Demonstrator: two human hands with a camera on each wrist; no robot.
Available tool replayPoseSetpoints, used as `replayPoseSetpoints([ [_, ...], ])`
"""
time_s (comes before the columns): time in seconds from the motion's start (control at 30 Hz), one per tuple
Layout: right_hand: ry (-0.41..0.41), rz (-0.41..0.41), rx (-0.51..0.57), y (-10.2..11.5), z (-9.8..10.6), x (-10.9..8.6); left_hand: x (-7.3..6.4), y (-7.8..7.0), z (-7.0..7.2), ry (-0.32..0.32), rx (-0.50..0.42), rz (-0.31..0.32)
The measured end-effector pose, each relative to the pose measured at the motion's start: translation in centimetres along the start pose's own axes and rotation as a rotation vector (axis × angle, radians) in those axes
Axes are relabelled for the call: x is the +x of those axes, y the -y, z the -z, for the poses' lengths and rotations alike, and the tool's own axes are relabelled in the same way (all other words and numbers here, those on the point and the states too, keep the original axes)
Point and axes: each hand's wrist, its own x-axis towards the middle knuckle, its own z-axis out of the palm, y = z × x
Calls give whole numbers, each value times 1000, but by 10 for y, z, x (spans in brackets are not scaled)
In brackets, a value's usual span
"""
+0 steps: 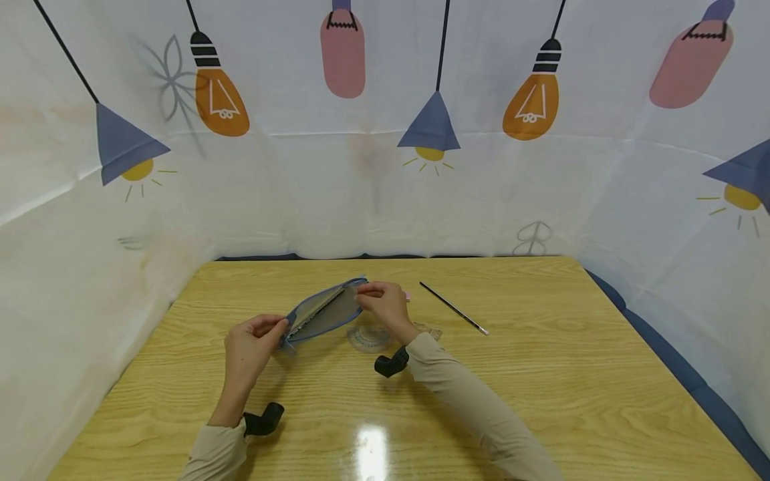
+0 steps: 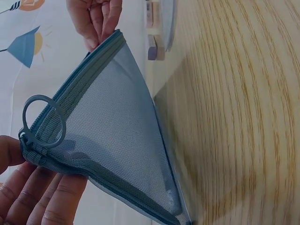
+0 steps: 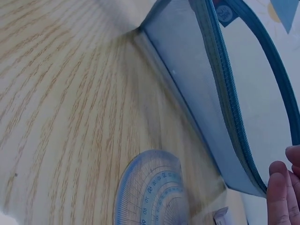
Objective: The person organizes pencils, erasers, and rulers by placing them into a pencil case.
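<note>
A blue mesh zip pouch [image 1: 325, 314] is held up at a slant over the table, its zipper undone and its mouth gaping. My left hand [image 1: 255, 344] pinches the near left end, beside the ring-shaped zipper pull [image 2: 44, 121]. At the far right end, my right hand [image 1: 387, 307] grips the pouch's edge between thumb and fingers. A clear protractor [image 3: 154, 192] lies flat on the table below my right hand. In the left wrist view, a small purple-and-white block [image 2: 153, 49], perhaps an eraser, sits beyond the pouch.
A black pencil [image 1: 454, 307] with a pale end lies to the right of my right hand. Another clear measuring piece [image 1: 430, 331] is partly hidden behind my right wrist. The wooden table [image 1: 571, 387] is surrounded by a white, lamp-printed cloth [image 1: 361, 200].
</note>
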Motion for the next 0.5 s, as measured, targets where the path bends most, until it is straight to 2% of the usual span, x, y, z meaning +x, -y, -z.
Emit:
replayPoseSetpoints([
  [0.23,2,22,30,6,1,-3,0,-2,2,1,-32,10],
  [0.37,-6,33,59,-14,1,8,0,-2,2,-5,-35,9],
  [0.5,-23,28,36,-27,2,15,0,-1,2,-8,-38,13],
])
